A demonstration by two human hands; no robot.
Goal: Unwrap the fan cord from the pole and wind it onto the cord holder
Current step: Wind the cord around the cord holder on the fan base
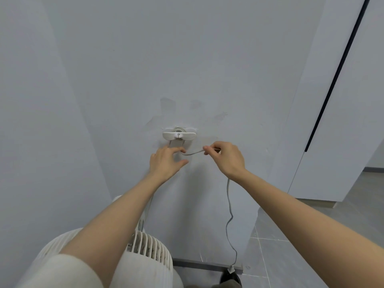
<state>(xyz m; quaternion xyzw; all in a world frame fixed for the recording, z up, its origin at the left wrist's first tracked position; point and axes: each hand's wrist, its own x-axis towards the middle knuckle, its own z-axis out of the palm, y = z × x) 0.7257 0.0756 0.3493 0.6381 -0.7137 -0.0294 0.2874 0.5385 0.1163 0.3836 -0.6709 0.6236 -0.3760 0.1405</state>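
Frame centre: white cord holder (179, 135) on wall (187, 59), few turns wound. Right hand (225, 157) pinches fan cord (229, 206); left hand (167, 161) open, fingertips near cord loop. Fan (149, 249) lower left.

We see a pale grey wall (187, 59) carrying a white cord holder (179, 135) stuck flat against it, with a few turns of grey cord (229, 204) wound behind its wings. Below, the grey tiled floor (291, 256) bears a white fan (149, 248) standing close to the wall, and the cord's lower end reaches down near the dark skirting (203, 265).
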